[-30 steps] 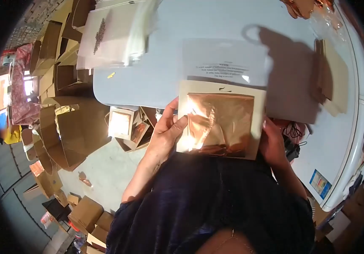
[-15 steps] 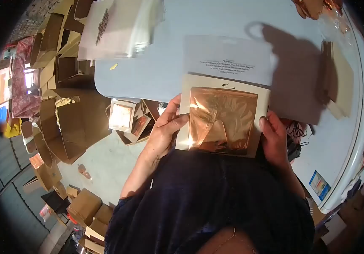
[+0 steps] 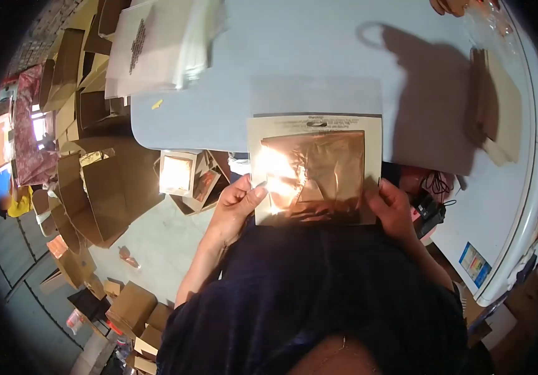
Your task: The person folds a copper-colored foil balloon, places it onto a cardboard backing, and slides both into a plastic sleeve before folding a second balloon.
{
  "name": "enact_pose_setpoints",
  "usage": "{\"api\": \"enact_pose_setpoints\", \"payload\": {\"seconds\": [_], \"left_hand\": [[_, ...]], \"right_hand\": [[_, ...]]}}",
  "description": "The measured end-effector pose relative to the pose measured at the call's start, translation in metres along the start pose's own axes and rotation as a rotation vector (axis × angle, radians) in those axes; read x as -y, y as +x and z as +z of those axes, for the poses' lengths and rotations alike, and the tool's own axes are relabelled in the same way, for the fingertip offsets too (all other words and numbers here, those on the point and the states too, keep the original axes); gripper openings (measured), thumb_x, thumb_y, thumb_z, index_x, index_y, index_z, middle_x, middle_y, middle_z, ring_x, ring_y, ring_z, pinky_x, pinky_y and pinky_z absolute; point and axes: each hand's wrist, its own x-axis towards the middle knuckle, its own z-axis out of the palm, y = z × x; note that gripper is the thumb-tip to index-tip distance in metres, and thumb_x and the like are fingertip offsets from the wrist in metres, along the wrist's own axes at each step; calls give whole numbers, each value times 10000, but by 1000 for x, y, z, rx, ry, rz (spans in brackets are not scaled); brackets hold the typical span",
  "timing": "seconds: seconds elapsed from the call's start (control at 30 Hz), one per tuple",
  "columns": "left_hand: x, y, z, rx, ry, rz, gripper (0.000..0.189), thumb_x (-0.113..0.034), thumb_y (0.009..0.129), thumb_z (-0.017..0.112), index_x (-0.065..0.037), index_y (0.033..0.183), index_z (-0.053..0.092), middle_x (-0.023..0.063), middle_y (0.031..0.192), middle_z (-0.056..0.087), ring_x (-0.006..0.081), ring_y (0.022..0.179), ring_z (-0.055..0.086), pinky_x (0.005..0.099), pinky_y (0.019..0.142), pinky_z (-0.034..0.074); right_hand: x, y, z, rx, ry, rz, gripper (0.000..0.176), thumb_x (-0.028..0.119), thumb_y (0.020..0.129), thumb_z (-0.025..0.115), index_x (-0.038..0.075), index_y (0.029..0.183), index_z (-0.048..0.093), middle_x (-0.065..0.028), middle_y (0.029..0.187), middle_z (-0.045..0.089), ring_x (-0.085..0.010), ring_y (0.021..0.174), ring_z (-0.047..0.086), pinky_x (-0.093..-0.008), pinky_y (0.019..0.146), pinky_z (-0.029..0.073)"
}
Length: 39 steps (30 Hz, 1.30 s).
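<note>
A flat cream card pack (image 3: 372, 150) with a shiny copper-coloured foil panel (image 3: 338, 159) is held in front of my body, over the table's near edge. A clear plastic bag (image 3: 316, 94) with printed warning text surrounds it and stands out past the card's top. My left hand (image 3: 234, 209) grips the left edge, thumb on the front. On the right edge my right hand (image 3: 394, 206) pinches the pack the same way. Bright glare covers the left part of the foil. The fingers behind the pack are hidden.
A stack of clear printed bags (image 3: 156, 47) lies at the table's (image 3: 294, 37) far left. Cream cards (image 3: 497, 106) lie at the right. Left of me is an open carton (image 3: 116, 187) and a box with similar foil packs (image 3: 178, 174). Black cables (image 3: 436, 184) are by my right hand.
Both hands have brought the pack slightly left and tilted it. The warning text now lies over the card's upper edge instead of above it, and the glare on the foil has grown.
</note>
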Motion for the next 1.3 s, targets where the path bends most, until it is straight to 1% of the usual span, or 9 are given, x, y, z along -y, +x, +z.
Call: {"api": "enact_pose_setpoints", "payload": {"seconds": [0.07,0.3,0.5,0.6,0.73,0.9,0.97,1.17,1.3], "left_hand": [[0,-2,2,29,0,1,387,-168,1042,650,-8,1386,572,4,1247,669,93,1184,559,280,1063,406],[-21,-3,23,134,-132,36,546,-70,965,736,-66,1455,494,25,1244,677,131,1154,624,320,983,509],[-21,9,19,105,5,25,571,-51,953,741,-62,1463,486,63,1208,696,162,1003,695,307,835,586],[-26,18,17,116,-45,-24,575,-64,955,739,-46,1466,478,91,1213,696,220,975,722,342,841,607],[-32,20,26,122,-244,51,599,-52,963,714,7,1483,422,165,1254,666,307,1006,732,393,870,627],[-44,24,35,72,-246,58,627,-61,945,728,26,1475,406,195,1174,685,301,956,743,347,822,650],[-43,29,29,83,-217,47,529,1,968,671,13,1451,455,200,1264,664,317,1023,732,359,878,635],[-59,43,46,-13,-169,122,472,-15,965,684,25,1399,505,164,1141,711,252,916,748,304,805,636],[-67,50,53,-111,-149,114,375,-13,973,674,8,1332,565,107,1048,726,230,859,750,283,754,627]], "right_hand": [[14,-4,11,-26,52,-23,139,161,1054,600,30,1087,631,46,879,567,-26,808,476,-224,681,404],[28,2,8,58,95,-143,314,110,1073,508,5,1369,499,-21,1125,620,-90,1022,579,-232,867,476],[44,6,13,155,214,-123,381,90,1088,444,-11,1453,402,-109,1299,603,-159,1169,602,-333,932,559],[43,10,10,116,209,-132,350,91,1092,426,-34,1418,415,-152,1281,609,-211,1150,650,-397,926,598],[51,13,4,140,145,-91,289,122,1102,402,-48,1328,464,-190,1170,655,-273,1000,726,-396,854,623],[53,24,0,84,159,-71,236,161,1112,393,-38,1169,505,-231,980,698,-316,833,757,-395,741,638],[60,27,-5,95,141,-62,238,179,1116,395,-30,1153,503,-238,937,696,-313,786,755,-384,680,637],[102,45,-23,147,-89,56,210,190,1094,485,-9,1100,552,-157,847,691,-243,731,742,-329,626,594],[140,64,-86,-225,-713,-579,182,190,1057,559,29,1092,636,-81,847,709,-161,711,694,-318,652,552]]}}
